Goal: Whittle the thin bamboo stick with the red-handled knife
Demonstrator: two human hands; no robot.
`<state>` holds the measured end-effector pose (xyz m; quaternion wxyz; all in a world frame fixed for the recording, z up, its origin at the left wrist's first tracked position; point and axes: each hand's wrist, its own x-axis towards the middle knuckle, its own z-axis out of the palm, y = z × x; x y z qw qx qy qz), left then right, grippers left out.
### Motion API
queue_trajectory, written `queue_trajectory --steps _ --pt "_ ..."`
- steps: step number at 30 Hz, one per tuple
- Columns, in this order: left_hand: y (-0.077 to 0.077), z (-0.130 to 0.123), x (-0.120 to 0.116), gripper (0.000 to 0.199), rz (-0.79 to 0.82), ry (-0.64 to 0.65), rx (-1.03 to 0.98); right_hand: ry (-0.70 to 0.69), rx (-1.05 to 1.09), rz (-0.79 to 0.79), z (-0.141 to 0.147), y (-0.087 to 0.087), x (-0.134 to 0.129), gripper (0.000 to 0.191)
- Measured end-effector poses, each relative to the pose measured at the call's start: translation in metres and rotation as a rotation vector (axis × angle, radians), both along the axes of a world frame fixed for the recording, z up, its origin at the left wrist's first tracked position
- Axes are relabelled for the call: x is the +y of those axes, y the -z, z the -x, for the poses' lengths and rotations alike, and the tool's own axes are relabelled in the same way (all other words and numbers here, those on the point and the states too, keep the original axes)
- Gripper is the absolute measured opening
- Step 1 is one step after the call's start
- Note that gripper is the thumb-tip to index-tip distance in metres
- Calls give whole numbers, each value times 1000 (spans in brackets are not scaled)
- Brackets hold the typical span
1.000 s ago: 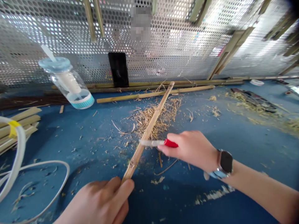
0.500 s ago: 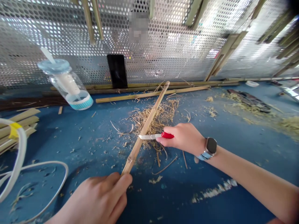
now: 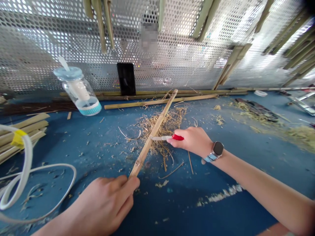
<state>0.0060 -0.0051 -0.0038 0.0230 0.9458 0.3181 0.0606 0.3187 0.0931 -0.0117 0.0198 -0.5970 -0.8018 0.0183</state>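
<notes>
A peeled bamboo stick (image 3: 155,129) slants away from me over a pile of shavings (image 3: 172,123). My left hand (image 3: 110,200) is closed around its near end. My right hand (image 3: 193,140), with a watch on the wrist, grips the red handle of a knife (image 3: 161,138). The blade points left and its tip touches the stick's right side near the middle. The far end of the stick reaches over another bamboo strip (image 3: 128,105) that lies across the blue table (image 3: 103,147).
A lidded jar (image 3: 83,95) and an upright black phone (image 3: 126,78) stand at the back before a perforated metal screen (image 3: 81,42). At left are white tubing (image 3: 27,157) and bamboo strips (image 3: 27,131). More shavings (image 3: 302,134) lie right.
The knife and my right hand have moved slightly up along the stick, away from my left hand. My left hand keeps its hold. The whole view has shifted a little.
</notes>
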Motion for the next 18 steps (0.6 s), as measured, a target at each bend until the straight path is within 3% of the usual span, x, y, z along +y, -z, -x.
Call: queue_trajectory --steps 12,18 --pt "2 0 -5 40 -20 6 51 -7 -34 -38 -3 4 2 73" --pt "5 1 -14 31 89 -31 55 240 -57 -118 -23 -4 10 68"
